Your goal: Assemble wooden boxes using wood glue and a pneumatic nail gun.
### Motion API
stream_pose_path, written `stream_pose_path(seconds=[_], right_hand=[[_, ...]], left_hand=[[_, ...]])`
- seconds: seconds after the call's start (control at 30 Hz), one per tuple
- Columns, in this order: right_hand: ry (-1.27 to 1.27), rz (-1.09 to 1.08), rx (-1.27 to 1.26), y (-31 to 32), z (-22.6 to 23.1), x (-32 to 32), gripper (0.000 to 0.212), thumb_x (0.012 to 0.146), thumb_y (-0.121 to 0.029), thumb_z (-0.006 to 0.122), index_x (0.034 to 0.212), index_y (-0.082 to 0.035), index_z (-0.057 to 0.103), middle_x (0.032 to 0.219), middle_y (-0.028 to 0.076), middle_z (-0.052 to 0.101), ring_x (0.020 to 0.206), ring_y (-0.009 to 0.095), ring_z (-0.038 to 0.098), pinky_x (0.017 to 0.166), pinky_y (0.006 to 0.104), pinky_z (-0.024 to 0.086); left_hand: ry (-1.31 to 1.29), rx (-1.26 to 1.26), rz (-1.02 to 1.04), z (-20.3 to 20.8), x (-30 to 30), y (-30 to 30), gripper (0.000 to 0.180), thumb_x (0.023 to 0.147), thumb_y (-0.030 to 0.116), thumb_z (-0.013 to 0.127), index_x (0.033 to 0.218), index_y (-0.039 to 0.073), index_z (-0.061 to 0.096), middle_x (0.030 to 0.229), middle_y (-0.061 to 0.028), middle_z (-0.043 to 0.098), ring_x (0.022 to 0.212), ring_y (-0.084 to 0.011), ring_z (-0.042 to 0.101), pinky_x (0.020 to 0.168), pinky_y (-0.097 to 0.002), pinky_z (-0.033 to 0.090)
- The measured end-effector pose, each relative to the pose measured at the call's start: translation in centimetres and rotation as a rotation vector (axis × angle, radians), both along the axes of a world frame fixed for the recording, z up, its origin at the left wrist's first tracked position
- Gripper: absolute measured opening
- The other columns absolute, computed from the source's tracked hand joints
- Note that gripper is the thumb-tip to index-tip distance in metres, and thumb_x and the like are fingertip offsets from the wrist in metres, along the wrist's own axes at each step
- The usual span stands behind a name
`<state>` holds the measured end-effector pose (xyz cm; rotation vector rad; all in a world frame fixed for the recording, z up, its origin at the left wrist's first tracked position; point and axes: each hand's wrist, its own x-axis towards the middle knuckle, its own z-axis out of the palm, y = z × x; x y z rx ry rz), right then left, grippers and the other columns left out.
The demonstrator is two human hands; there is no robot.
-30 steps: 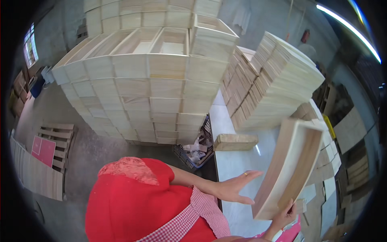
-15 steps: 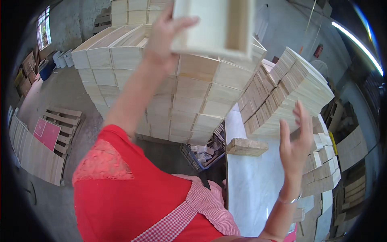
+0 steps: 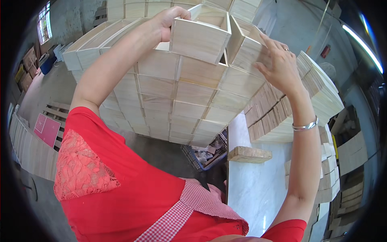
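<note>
Atop a tall stack of pale wooden open boxes (image 3: 157, 86), my left hand (image 3: 171, 21) is closed on the left edge of one wooden box (image 3: 198, 39). That box sits slightly raised and turned, its open side up. To its right stands a second wooden box (image 3: 250, 54), at an angle, with a narrow gap between the two. My right hand (image 3: 280, 64) lies against the right side of this second box, fingers stretched out and thumb apart. Part of the stack's top is hidden behind my left forearm.
On the right, a white tabletop (image 3: 258, 181) carries a wooden block (image 3: 250, 154) and stacks of thin wooden boards (image 3: 274, 109). A dark plastic crate (image 3: 205, 155) with scraps stands below the stack. A pallet (image 3: 58, 111) lies on the floor at left.
My left hand has lowered the held box onto the stack's top. My right hand has moved up and left from above the table to the neighbouring box.
</note>
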<state>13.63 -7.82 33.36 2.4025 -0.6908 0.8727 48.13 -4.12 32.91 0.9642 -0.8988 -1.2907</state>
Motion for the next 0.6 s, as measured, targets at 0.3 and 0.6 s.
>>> stream_pose_path(seconds=[0.3,0.6], right_hand=[[-0.005,0.039,0.437,-1.7,0.7,-0.3,0.048,0.078,-0.012,0.079,0.119,0.002,0.057,0.103,0.020,0.065,0.100,0.036,0.061,0.091,0.0413,0.047],[0.041,0.079,0.331,-0.4,0.8,-0.1,0.049,0.079,-0.013,0.080,0.120,0.001,0.057,0.102,0.022,0.065,0.098,0.037,0.061,0.090,0.0416,0.048]], left_hand=[[-0.054,-0.084,0.105,-1.2,-0.4,-2.8,0.012,0.073,0.014,0.065,0.074,0.003,0.060,0.070,-0.0060,0.059,0.060,-0.0151,0.056,0.059,-0.0323,0.052],[-0.028,-0.062,-0.095,-2.3,2.6,-4.9,0.066,0.077,0.028,0.073,0.131,0.007,0.040,0.126,-0.0203,0.047,0.115,-0.0307,0.049,0.099,-0.0393,0.041]])
